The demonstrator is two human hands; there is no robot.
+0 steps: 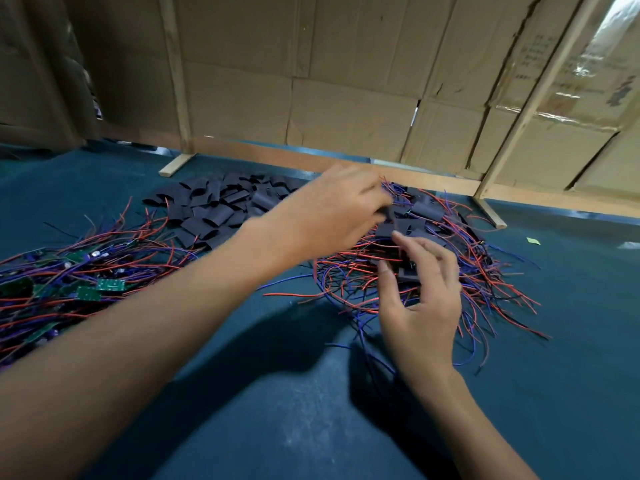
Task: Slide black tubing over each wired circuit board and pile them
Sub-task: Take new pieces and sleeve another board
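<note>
Right hand (420,303) grip loose, empty; left hand (332,209) pinching sleeved board (388,230) over pile (450,271).

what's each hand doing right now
Left hand: fingers curled over the pile of black-sleeved boards with red and blue wires; cannot tell what it holds.
Right hand: open, holding nothing.

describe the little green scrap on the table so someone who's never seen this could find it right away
Start at the blue table and go to its far right side, past the pile of sleeved boards with red and blue wires. The green scrap lies alone on bare cloth just beyond the wire tips. It is the only pale green, flat bit there, with no wires attached.
</note>
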